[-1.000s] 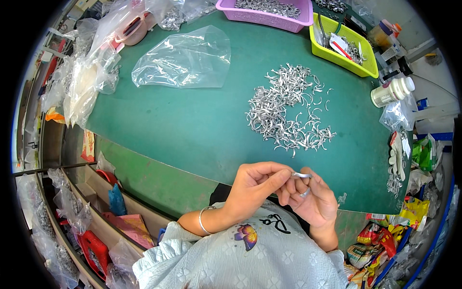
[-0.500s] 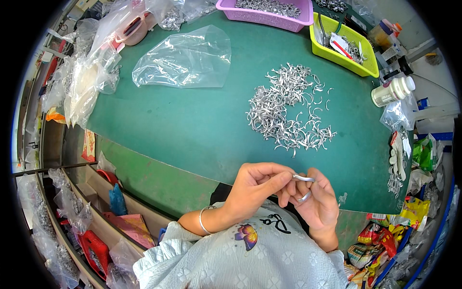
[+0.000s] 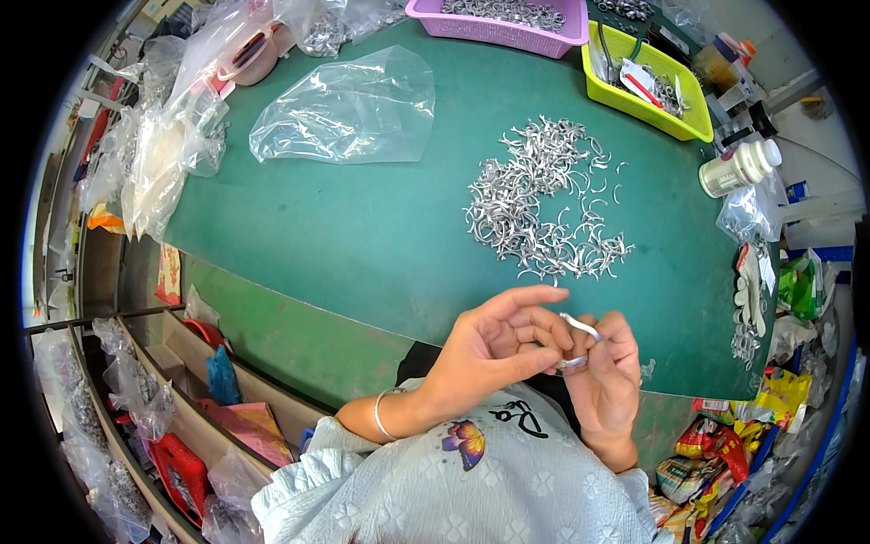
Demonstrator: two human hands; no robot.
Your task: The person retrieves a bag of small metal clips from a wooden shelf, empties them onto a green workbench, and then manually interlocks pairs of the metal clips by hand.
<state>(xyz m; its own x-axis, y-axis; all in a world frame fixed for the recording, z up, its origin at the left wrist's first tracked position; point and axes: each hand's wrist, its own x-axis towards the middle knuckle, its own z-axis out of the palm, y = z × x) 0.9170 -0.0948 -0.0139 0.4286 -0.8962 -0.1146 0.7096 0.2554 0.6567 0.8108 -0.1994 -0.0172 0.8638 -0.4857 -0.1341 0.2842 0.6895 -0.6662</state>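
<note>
We hold both hands close together over the near edge of the worktop (image 3: pixel 362 227), toward its near right corner. Our right hand (image 3: pixel 607 381) grasps a curved silvery metal piece (image 3: pixel 581 327) between thumb and fingers, its free end pointing up toward our left hand (image 3: pixel 485 349). The index finger of that left hand is stretched out above the piece, while the other fingers curl and the thumb reaches across to the right hand. At the thumb's tip we see a second silvery piece (image 3: pixel 573 363); we cannot tell which hand has hold of it, nor whether the left hand grips anything.

Beyond our hands, right of the worktop's middle, lies a loose heap of similar curved pieces (image 3: pixel 512 204), with strays on its right side. A clear plastic bag (image 3: pixel 353 113) lies flat toward the far left corner. At the far edge stands a purple basket (image 3: pixel 507 34) filled with small metal parts, and beside it, toward the far right corner, a lime-green basket (image 3: pixel 634 104) with more parts inside. A white-capped bottle (image 3: pixel 732 172) is at the right edge.
</note>
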